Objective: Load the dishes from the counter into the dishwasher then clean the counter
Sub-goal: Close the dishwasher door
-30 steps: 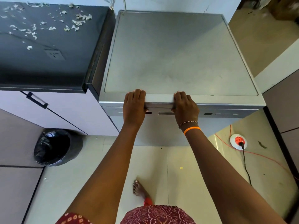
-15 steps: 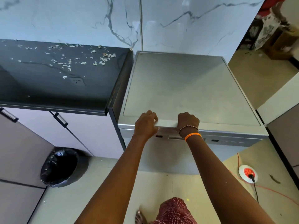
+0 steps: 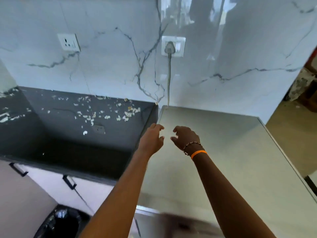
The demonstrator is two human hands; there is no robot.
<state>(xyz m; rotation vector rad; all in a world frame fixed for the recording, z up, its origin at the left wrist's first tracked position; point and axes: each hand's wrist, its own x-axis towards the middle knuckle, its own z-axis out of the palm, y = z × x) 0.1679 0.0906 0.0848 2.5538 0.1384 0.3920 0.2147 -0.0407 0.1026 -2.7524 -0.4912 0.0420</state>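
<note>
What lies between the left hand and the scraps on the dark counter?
Head view: only bare dark counter between the left hand and the nearest scraps.

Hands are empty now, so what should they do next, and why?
Probably reach left to the scraps on the dark counter. Both the left hand and right hand hold nothing, and no dishes show.

Black-lined bin (image 3: 60, 222); plugged wall socket (image 3: 173, 46)
</note>
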